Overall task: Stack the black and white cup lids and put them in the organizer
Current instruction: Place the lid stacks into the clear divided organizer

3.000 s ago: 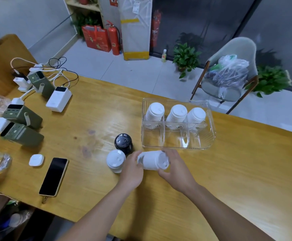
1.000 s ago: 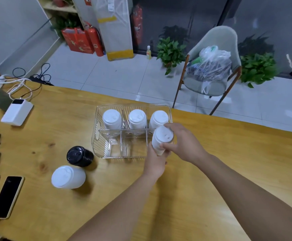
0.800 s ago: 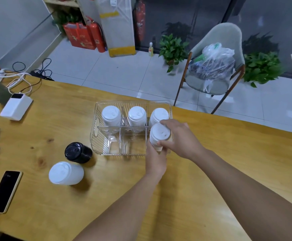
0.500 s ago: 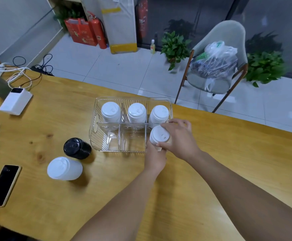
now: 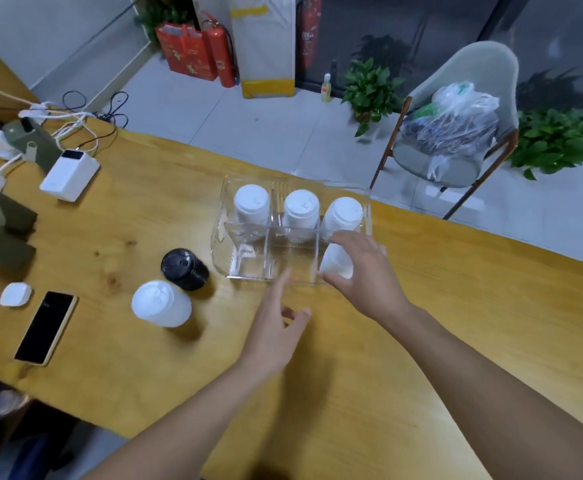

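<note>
a: head view first: what fills most of the frame?

b: wooden table point(image 5: 421, 341), running from the left edge to the lower right. at centre sits the clear organizer point(image 5: 219, 237), three white lid stacks point(image 5: 300, 211) standing in its far row.

a: and the hands?

b: right hand point(image 5: 363, 271), centre right, curls its fingers round a fourth white stack point(image 5: 335, 263) in the organizer's near right compartment. left hand point(image 5: 276, 327), lower centre, hovers just in front of the organizer, fingers spread, holding nothing.

a: anything still outside?

b: left of the organizer, a loose white stack point(image 5: 160, 308) and a black stack point(image 5: 184, 268) just beside each other on the table. further left, a phone point(image 5: 45, 327), smaller, near the lower left edge.
</note>
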A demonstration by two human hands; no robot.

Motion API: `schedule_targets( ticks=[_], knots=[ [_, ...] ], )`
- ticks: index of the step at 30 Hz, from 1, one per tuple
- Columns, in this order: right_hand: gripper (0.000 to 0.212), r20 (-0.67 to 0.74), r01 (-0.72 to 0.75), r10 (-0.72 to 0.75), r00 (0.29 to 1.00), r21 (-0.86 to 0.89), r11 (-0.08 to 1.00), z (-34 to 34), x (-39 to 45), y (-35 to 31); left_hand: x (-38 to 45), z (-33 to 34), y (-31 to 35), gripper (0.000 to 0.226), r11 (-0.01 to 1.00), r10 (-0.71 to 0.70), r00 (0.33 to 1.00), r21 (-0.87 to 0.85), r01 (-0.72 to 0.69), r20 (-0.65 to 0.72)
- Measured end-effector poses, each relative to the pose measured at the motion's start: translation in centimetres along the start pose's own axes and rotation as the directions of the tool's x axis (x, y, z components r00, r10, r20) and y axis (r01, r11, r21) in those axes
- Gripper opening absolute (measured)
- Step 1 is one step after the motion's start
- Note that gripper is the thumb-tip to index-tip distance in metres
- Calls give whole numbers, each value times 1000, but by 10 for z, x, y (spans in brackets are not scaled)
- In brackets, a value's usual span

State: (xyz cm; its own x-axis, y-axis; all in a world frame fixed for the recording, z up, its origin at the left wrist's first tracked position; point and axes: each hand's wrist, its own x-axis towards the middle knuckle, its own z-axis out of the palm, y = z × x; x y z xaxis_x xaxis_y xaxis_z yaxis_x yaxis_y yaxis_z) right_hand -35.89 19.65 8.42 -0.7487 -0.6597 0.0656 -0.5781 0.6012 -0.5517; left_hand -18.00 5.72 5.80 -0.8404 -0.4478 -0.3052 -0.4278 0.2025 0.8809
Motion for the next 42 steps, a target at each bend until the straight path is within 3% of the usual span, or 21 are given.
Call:
schedule_targets(
  ticks=[3, 7, 13, 18, 20, 25, 31, 35, 39, 42],
  knots=[
    [67, 58, -22, 12, 998, 176, 984, 21, -9, -41, -18, -54, -15, 81, 1000, -6, 999, 2, 6, -48],
    [68, 135, -12, -27, 990, 284, 959, 58, -20, -102, -39, -123, -22, 68, 998, 53, 991, 25, -50, -127],
    [73, 222, 8, -83, 971, 317, 948, 118, -15, -187, -54, -220, -48, 39, 988, 116, 957, 126, -84, -267],
    [80, 212, -6, -60, 975, 296, 955, 161, -4, -239, -39, -273, -90, 42, 978, 56, 935, 206, 18, -351],
    [83, 204, 0, -52, 978, 248, 969, 175, 0, -254, -26, -283, -115, 49, 952, 1, 951, 292, 94, -308],
    [83, 214, 37, -63, 975, 123, 992, 212, 5, -269, 7, -280, -170, 65, 887, -222, 973, 402, 225, -56],
    [80, 239, -29, 3, 971, 108, 994, 224, -3, -271, 18, -266, -194, 48, 897, -246, 967, 394, 202, 63],
    [74, 228, -112, 76, 971, 151, 982, 219, -19, -258, 15, -260, -194, 52, 953, -189, 975, 262, 153, 120],
    [68, 196, -188, 149, 969, 197, 962, 210, -37, -248, 9, -256, -197, 70, 954, -293, 949, 100, 282, 117],
    [68, 208, -201, 152, 966, 236, 951, 205, -45, -244, 9, -256, -204, 51, 928, -361, 919, -39, 371, 162]
  ],
)
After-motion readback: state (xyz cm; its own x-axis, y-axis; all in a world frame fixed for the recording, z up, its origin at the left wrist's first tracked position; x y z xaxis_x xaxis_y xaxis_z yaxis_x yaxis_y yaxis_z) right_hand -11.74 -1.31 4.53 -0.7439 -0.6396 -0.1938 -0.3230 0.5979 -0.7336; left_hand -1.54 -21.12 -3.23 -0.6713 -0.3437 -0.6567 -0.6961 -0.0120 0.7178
